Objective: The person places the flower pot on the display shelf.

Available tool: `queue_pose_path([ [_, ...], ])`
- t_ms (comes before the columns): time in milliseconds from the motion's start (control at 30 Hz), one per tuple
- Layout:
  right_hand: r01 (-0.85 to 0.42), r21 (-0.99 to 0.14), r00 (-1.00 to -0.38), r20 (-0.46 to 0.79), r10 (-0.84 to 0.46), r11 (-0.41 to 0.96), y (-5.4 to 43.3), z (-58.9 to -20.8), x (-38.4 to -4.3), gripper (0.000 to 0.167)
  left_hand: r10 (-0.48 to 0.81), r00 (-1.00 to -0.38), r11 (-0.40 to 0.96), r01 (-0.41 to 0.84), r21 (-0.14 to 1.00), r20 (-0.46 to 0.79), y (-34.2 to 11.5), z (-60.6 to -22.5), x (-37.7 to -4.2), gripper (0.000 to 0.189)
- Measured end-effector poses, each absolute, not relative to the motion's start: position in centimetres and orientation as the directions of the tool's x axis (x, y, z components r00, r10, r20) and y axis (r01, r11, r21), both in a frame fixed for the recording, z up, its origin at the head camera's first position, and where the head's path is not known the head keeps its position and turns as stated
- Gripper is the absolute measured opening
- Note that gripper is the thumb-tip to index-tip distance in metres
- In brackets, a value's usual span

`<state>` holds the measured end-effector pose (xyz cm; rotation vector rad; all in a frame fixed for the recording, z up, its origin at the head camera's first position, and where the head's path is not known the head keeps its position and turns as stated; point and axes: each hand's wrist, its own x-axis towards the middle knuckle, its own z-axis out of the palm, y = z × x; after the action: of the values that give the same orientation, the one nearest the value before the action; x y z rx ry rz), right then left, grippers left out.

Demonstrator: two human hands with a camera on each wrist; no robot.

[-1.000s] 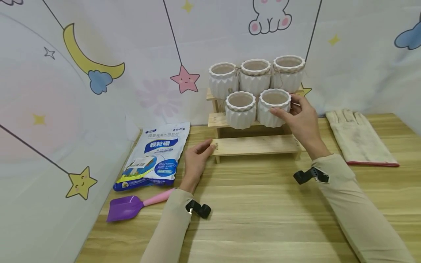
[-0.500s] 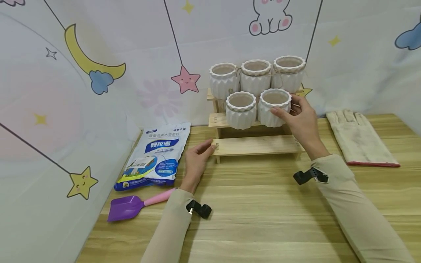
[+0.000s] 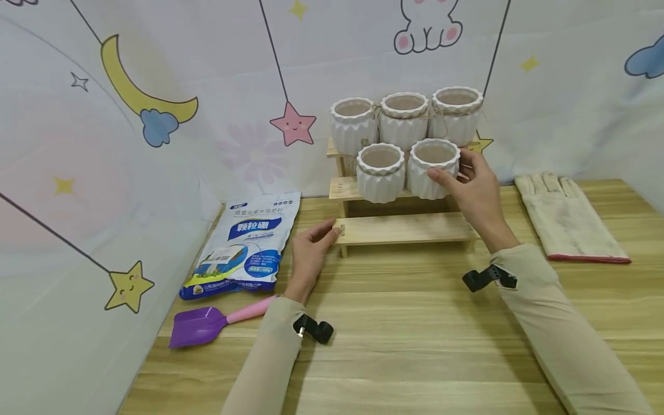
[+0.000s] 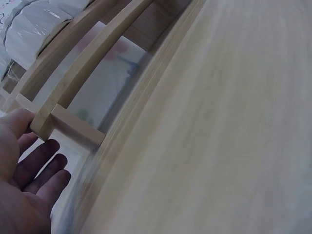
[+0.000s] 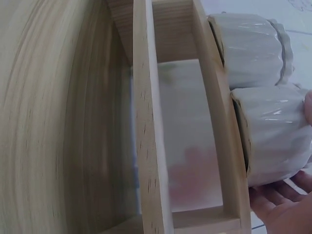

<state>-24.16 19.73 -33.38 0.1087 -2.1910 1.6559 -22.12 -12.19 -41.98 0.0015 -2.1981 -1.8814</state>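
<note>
My right hand point(image 3: 474, 187) grips a white fluted pot point(image 3: 434, 167) on the right of the middle step of a wooden tiered stand point(image 3: 404, 229). Thumb in front, fingers curve behind its right side; the right wrist view shows the same pot point(image 5: 273, 134) on the step's edge. Beside it is another white pot point(image 3: 380, 173). Three more pots, among them a twine-tied one point(image 3: 403, 122), line the top step. At the lowest step's left end, my left hand point(image 3: 311, 248) pinches the board's corner between thumb and index finger, its other fingers point(image 4: 44, 168) loosely bent below.
Left of the stand lies a white and blue printed bag point(image 3: 241, 248). A purple scoop point(image 3: 197, 327) with a pink handle lies in front of the bag. On the right is a pale work glove point(image 3: 570, 219) with a red hem. A patterned cloth point(image 3: 207, 69) hangs behind the table point(image 3: 404, 340).
</note>
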Motion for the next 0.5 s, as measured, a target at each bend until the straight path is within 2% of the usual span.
queue_pose_path([
  [233, -0.277, -0.911, -0.925, 0.339, 0.172, 0.305, 21.1, -33.2, -23.3, 0.069, -0.151, -0.969, 0.24, 0.157, 0.958, 0.197, -12.3, -41.9, -21.9, 0.028],
  [500, -0.243, -0.869, -0.917, 0.351, 0.19, 0.431, 24.8, -32.7, -21.0, 0.063, -0.148, -0.954, 0.513, 0.15, 0.845, 0.259, -11.8, -40.4, -21.5, 0.026],
])
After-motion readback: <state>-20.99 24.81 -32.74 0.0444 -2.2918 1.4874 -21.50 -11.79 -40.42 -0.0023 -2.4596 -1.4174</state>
